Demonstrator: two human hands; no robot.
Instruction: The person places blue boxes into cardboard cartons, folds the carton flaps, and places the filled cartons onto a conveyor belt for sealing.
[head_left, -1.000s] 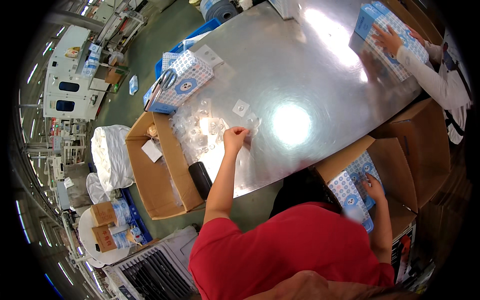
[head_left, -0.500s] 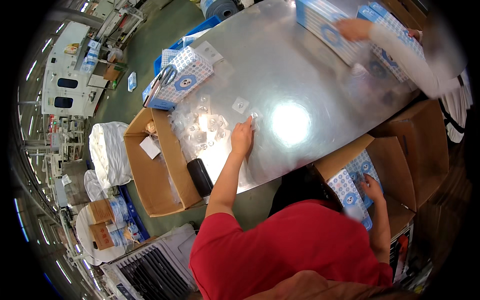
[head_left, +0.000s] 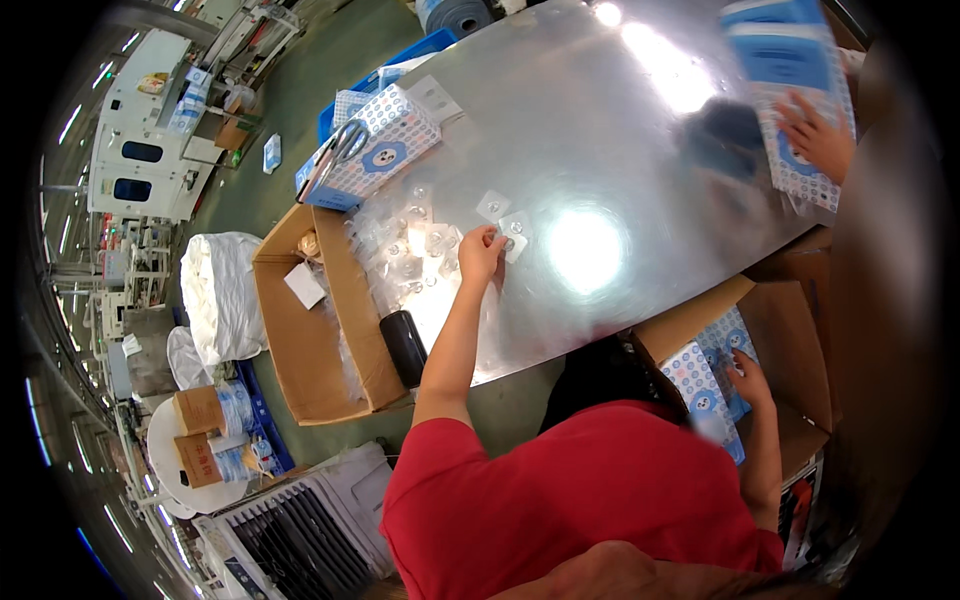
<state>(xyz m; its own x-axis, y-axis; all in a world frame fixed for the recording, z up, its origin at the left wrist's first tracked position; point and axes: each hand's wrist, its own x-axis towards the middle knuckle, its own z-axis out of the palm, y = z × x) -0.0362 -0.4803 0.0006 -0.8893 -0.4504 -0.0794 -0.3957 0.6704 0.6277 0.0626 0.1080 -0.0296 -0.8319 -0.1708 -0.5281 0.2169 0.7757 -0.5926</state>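
Observation:
My left hand (head_left: 481, 254) reaches over the metal table, thumb and fingertips pinched at the edge of a small clear square plastic piece (head_left: 515, 246). Two similar pieces with round centres lie just beyond it, one of them this clear square (head_left: 492, 207). Left of that hand spreads a loose pile of clear plastic pieces (head_left: 408, 268). Down on the right, my right hand (head_left: 749, 381) is inside an open carton (head_left: 690, 318). Its fingers are apart and rest against a blue-and-white patterned pack (head_left: 722, 340), beside another patterned pack (head_left: 697, 385).
A black oblong case (head_left: 402, 348) sits at the table edge by an open cardboard box (head_left: 330, 375). Scissors (head_left: 345, 145) lie on a patterned box (head_left: 385, 150) at the far left. A co-worker's hand (head_left: 822, 140) touches patterned packs (head_left: 780, 60) at the far right.
My left hand has gone from a pointing finger on a clear piece to a pinch, slightly lower. The co-worker's hand and packs have moved right. My right hand stays in the carton.

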